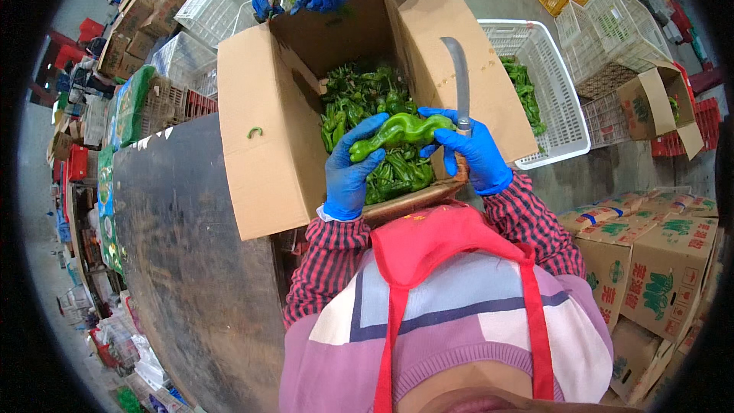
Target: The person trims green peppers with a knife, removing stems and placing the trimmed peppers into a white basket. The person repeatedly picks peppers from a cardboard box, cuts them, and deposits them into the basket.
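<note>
Box (256, 160) and white basket (562, 95) of green peppers (363, 99)

The left hand (349, 174) and right hand (483, 157) pinch one long pepper (405, 131) above the box; the right also holds a knife (460, 76).

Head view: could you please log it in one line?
left hand: holds pepper; right hand: holds knife, pepper; box: open, peppers inside

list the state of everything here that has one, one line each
Long green pepper: bent, looks whole, held over the box
Curved knife: bare blade pointing away from the person
Left grip: gloved, closed on the pepper
Right grip: gloved, holding the knife and touching the pepper
Cardboard box: open, flaps spread, loose peppers inside
White basket: open, green peppers inside
Stacked cartons: upper ones look closed
</note>
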`<state>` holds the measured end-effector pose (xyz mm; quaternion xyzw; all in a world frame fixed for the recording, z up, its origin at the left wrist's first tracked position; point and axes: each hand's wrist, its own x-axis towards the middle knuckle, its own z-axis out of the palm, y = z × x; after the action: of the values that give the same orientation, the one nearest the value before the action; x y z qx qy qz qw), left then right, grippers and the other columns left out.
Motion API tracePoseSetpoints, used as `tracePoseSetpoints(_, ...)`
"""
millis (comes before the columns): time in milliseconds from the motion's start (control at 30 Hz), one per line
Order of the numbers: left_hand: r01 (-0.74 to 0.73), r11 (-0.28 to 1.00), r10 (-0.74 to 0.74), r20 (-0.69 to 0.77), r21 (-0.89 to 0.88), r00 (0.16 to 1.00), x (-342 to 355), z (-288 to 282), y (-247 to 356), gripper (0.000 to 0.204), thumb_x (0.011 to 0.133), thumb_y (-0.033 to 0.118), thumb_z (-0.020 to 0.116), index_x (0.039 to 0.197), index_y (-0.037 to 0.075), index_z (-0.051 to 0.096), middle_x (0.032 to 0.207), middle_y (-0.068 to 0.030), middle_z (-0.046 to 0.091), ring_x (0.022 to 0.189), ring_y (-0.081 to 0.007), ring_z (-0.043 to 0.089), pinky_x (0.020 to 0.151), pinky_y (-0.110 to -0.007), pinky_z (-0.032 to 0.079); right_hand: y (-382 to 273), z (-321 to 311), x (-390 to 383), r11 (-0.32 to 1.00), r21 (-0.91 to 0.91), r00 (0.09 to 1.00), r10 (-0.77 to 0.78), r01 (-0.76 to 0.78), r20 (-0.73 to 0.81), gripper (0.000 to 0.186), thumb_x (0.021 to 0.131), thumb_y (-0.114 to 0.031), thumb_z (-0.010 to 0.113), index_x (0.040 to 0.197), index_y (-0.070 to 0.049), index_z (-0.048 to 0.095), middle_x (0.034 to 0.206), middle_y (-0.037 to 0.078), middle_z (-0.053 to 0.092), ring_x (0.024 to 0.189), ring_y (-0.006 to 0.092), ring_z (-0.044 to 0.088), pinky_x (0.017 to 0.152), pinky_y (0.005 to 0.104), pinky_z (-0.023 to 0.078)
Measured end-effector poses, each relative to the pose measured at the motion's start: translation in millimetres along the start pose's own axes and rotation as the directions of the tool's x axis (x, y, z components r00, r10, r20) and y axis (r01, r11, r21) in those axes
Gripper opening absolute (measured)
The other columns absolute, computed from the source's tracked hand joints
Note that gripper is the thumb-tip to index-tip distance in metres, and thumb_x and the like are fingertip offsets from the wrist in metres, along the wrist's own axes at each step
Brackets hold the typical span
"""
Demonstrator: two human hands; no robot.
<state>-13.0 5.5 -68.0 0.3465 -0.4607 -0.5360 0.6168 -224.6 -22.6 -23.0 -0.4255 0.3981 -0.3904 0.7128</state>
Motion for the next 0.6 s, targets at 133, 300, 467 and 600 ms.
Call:
tracePoseSetpoints(133, 0.014, 0.993, -0.015, -0.007, -0.116, 1.0, 5, 2, 0, 0.053, 0.08, -0.002, 0.062, 0.13, -0.002, 0.045, 0.133, -0.0175, 0.048, 0.124, -0.026, 0.046, 0.105, -0.037, 0.037, 5, -8, -6, 0.999, 0.053, 1.0, 0.0, -0.001, 0.009, 0.048, 0.079, -0.008, 0.065, 0.126, -0.004, 0.053, 0.097, 0.006, 0.066, 0.052, 0.0053, 0.052, 0.047, 0.0186, 0.044)
tracePoseSetpoints(300, 0.054, 0.986, -0.05, 0.028, -0.159, 0.998, 6, 5, 1, 0.053, 0.08, -0.005, 0.056, 0.131, -0.004, 0.043, 0.135, -0.0165, 0.047, 0.123, -0.0255, 0.047, 0.105, -0.036, 0.037, 15, -9, -10, 0.998, 0.017, 0.995, -0.051, 0.053, -0.09, 0.049, 0.073, 0.005, 0.06, 0.121, -0.004, 0.055, 0.11, 0.007, 0.063, 0.061, 0.0062, 0.055, 0.053, 0.0207, 0.047)
tracePoseSetpoints(467, 0.115, 0.974, -0.107, 0.053, -0.194, 0.993, 6, 7, 3, 0.054, 0.079, -0.001, 0.054, 0.132, -0.003, 0.042, 0.134, -0.016, 0.048, 0.121, -0.0236, 0.049, 0.102, -0.034, 0.04, 23, -13, -13, 0.991, -0.08, 0.981, -0.116, 0.105, -0.157, 0.046, 0.071, 0.009, 0.058, 0.115, -0.003, 0.058, 0.116, 0.006, 0.061, 0.077, 0.0085, 0.059, 0.065, 0.0228, 0.05)
tracePoseSetpoints(600, 0.229, 0.935, -0.203, 0.121, -0.27, 0.972, 7, 6, 7, 0.054, 0.082, 0.002, 0.058, 0.133, -0.001, 0.043, 0.132, -0.015, 0.05, 0.12, -0.0234, 0.05, 0.099, -0.034, 0.043, 33, -13, -12, 0.96, -0.171, 0.943, -0.255, 0.221, -0.215, 0.043, 0.069, 0.011, 0.054, 0.109, -0.003, 0.061, 0.118, 0.009, 0.059, 0.098, 0.0162, 0.06, 0.083, 0.0289, 0.049)
